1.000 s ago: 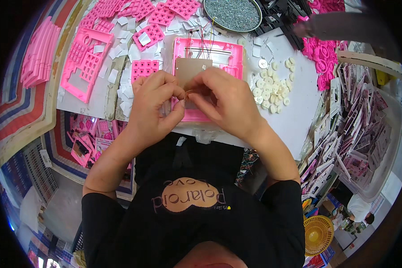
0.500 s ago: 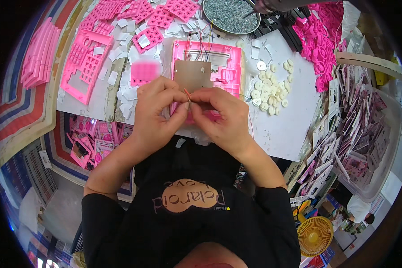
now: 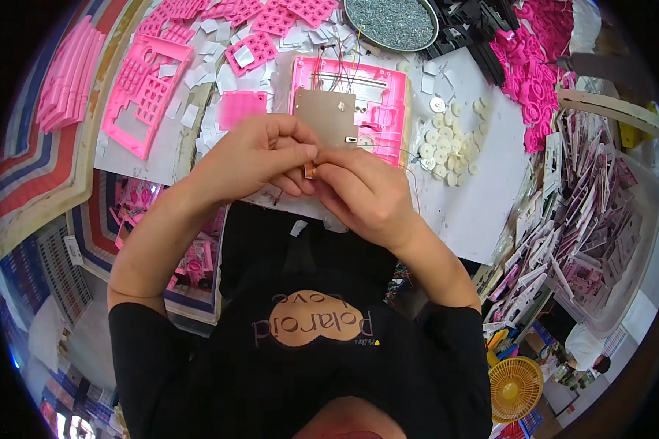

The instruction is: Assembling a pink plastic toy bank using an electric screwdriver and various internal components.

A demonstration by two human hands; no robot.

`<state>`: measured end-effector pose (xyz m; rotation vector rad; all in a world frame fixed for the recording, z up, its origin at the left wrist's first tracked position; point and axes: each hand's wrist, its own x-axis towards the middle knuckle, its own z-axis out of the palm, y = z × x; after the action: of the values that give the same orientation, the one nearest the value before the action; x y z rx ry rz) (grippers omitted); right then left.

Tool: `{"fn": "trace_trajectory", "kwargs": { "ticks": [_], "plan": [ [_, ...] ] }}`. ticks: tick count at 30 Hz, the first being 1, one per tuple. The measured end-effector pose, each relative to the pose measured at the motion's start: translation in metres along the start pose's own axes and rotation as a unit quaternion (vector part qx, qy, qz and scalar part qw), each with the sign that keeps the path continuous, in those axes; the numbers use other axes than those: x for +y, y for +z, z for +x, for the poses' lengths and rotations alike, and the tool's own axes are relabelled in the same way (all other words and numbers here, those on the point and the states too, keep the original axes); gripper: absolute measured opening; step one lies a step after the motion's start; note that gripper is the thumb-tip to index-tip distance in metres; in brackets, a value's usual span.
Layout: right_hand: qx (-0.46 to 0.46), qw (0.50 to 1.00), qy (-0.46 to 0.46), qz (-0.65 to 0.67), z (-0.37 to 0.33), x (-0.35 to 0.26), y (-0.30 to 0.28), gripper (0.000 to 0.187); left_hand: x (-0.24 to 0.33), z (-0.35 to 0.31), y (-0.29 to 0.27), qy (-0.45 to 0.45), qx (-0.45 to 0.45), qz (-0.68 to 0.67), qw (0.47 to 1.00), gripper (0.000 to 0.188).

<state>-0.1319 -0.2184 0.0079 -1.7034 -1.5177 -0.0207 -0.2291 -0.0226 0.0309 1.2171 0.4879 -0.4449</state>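
The left hand (image 3: 260,157) and right hand (image 3: 366,194) meet at the table's near edge, pinching a small part (image 3: 310,171) between them. At twelve o'clock from the hands lies a frame (image 3: 384,102) with a board (image 3: 324,117) on it. Discs (image 3: 450,150) lie at two o'clock, a bowl (image 3: 390,20) beyond at one o'clock. Another frame (image 3: 143,91) lies at ten o'clock.

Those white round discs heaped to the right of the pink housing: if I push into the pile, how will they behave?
The white discs look small, flat and thin, so probably light and likely to slide and scatter across the white sheet rather than roll. They lie loose and overlapping, so picking out a single one may be fiddly.
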Motion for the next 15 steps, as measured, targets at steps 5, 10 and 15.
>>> {"fn": "trace_trajectory", "kwargs": {
  "ticks": [5, 10, 15],
  "plan": [
    [0.008, 1.0, 0.024, 0.016, 0.002, 0.001, -0.005, 0.023, 0.01, -0.006, 0.003, 0.027, -0.004, 0.043, 0.999, 0.022],
    [-0.002, 0.988, 0.11, 0.111, 0.003, 0.001, -0.007, 0.018, -0.005, -0.005, 0.003, 0.096, -0.005, 0.092, 0.991, 0.027],
    [0.009, 0.971, 0.171, 0.165, 0.001, 0.001, -0.009, 0.017, -0.006, -0.009, 0.002, 0.143, 0.006, 0.159, 0.977, 0.021]
  ]
}}
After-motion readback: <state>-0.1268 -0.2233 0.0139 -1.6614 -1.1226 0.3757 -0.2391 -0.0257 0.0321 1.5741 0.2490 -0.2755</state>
